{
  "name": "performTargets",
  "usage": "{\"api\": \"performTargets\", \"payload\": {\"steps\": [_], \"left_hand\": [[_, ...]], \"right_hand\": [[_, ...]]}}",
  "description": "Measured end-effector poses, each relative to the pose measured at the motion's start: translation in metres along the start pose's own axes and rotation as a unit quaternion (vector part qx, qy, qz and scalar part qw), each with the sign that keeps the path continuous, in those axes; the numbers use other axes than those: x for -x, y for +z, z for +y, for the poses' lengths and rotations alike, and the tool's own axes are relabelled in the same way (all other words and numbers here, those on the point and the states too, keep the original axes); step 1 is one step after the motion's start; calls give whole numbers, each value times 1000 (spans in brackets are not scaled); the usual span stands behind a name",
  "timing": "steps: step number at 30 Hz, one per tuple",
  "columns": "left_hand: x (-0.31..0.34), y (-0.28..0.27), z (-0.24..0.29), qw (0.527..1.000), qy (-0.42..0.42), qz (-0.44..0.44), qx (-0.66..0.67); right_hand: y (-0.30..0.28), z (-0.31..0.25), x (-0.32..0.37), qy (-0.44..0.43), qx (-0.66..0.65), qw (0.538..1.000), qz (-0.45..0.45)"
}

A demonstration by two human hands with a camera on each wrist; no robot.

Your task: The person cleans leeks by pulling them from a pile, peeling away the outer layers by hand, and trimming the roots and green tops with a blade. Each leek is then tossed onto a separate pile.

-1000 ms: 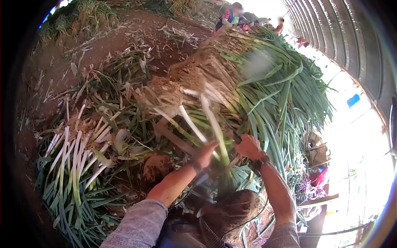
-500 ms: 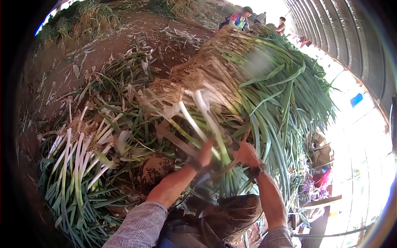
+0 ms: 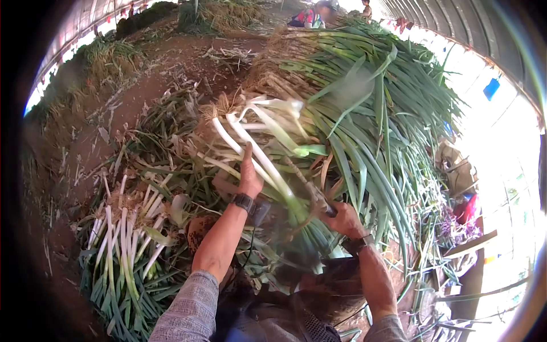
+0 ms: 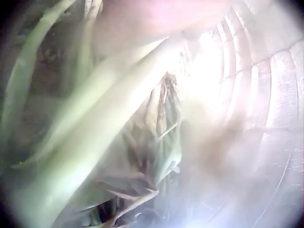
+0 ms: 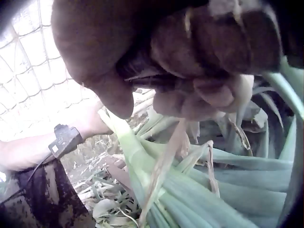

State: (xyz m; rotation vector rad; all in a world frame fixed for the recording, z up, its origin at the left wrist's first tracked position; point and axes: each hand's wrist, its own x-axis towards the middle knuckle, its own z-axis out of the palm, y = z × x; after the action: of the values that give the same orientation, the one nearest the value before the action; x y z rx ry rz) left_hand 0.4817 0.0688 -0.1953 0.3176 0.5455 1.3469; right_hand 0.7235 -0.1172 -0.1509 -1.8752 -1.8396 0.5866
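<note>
- Two long leeks [image 3: 265,163], white-stemmed and green-leaved, slant with white ends away leftward, leaves toward the right hand [image 3: 345,221].
- The left hand [image 3: 249,181], nearer the white, seems wrapped round them from here.
- The right clamps a slim, dark-handled tool [image 3: 312,191].

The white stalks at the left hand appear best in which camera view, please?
The head view: the stalks run clearly from white to leafy green, though the left hand partly covers them. The left wrist view gives a blurred, pale close-up; the right wrist view shows mostly leaves.
</note>
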Motion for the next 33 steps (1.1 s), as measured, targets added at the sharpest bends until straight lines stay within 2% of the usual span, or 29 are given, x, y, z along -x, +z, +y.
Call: {"api": "performTargets", "payload": {"steps": [2,3,4,6,7,8,10,12,13,14,15,16,24,26,27,29,30,32,33], "left_hand": [[20,7,12,995,-18,-96,14],[33,12,16,995,-9,-95,7],[40,11,21,984,-39,-175,16],[59,16,22,991,-33,-129,-9],[59,5,20,991,-31,-128,-14],[53,-11,16,989,-56,-134,-12],[59,-16,18,987,-75,-141,-14],[68,-17,15,983,-105,-147,-22],[65,-28,9,975,-13,-168,-147],[59,-39,7,974,-10,-167,-151],[59,-39,10,980,-67,-159,-96],[59,-38,12,980,-124,-151,-40],[70,-41,6,980,-115,-140,-80],[71,-47,3,969,-94,-155,-169],[72,-51,1,968,-95,-155,-171],[72,-59,-7,946,39,-180,-268],[72,-54,-5,947,41,-176,-266],[73,-48,-2,982,-119,-103,-105],[53,-73,-20,960,16,-125,-251]], "right_hand": [[-3,-14,4,-79,32,996,40],[-3,-14,3,-90,55,994,25],[-2,-17,1,-93,50,994,27],[1,-27,-4,-94,42,993,48],[-1,-42,-5,-61,28,995,70],[3,-43,-7,-63,23,995,71],[12,-45,-15,-146,63,985,70],[20,-52,-22,-151,70,984,60],[21,-56,-25,-137,71,985,71],[21,-60,-29,-123,72,986,83],[20,-62,-33,-107,81,990,40],[21,-65,-34,-110,80,990,40],[20,-90,-43,-91,47,995,17],[14,-95,-43,-89,58,994,-1],[12,-96,-44,-88,69,994,-17],[25,-79,-40,-107,59,992,-8],[25,-78,-37,-125,49,991,-3],[19,-70,-34,-93,26,994,-43],[15,-66,-33,-75,21,996,-53]]}}
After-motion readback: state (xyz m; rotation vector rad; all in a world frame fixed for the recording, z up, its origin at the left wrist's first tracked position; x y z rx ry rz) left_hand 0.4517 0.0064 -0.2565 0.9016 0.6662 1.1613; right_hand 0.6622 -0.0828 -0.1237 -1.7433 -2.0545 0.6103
